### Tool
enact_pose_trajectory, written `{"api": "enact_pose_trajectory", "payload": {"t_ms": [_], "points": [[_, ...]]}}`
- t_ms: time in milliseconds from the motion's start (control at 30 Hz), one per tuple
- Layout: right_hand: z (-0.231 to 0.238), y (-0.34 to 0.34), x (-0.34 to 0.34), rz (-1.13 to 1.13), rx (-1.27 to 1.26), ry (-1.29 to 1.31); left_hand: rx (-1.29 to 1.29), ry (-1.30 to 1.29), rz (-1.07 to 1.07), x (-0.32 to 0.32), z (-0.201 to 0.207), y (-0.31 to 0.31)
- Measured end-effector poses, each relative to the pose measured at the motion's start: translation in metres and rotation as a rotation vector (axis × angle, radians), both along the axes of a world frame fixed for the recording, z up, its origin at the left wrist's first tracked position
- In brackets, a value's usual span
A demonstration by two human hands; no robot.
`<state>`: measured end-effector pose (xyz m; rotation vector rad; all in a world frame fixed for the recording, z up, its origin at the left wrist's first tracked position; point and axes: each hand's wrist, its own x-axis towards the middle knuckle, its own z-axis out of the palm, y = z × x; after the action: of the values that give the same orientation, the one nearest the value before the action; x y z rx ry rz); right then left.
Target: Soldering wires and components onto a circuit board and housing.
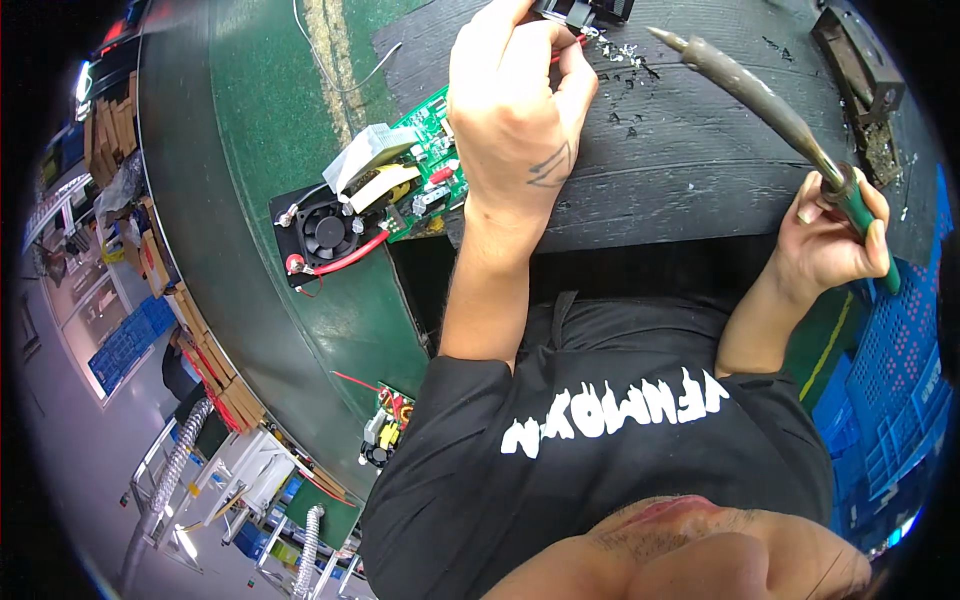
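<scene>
My left hand [515, 115] is closed over the far end of a green circuit board [430, 125], fingertips pinched around a thin red wire [582, 39]. Just beyond the fingertips is a black part [590, 10], cut off by the top edge. The board carries a pale metal heat sink [372, 152], yellow-wrapped parts and, at its near end, a black plate with a small fan [327, 232]. A thick red cable [352, 262] runs from that plate to the board. My right hand [835, 235] grips the green handle of a soldering iron [750, 95], its tip pointing up and left, apart from the board.
The dark wooden work surface [690, 195] bears scattered solder bits and scraps. A dark metal holder [858, 62] stands at the far right, above blue perforated crates [900, 350]. On the green bench lie a loose grey wire [345, 88] and another small circuit board [385, 430].
</scene>
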<state>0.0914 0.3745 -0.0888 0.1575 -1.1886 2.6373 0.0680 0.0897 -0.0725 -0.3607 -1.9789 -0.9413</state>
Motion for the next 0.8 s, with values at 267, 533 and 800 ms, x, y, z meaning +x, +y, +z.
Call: {"api": "enact_pose_trajectory", "payload": {"t_ms": [267, 533, 800], "points": [[-0.003, 0.032, -0.010, -0.132, -0.039, -0.091, 0.034, 0.212, -0.079, -0.010, 0.006, 0.004], [-0.014, 0.036, -0.014, -0.069, -0.078, -0.031, -0.208, -0.394, 0.139, 0.019, 0.047, 0.010], [-0.015, 0.037, -0.009, -0.092, -0.110, -0.059, -0.470, -0.804, 0.170, 0.073, 0.081, -0.054]]}}
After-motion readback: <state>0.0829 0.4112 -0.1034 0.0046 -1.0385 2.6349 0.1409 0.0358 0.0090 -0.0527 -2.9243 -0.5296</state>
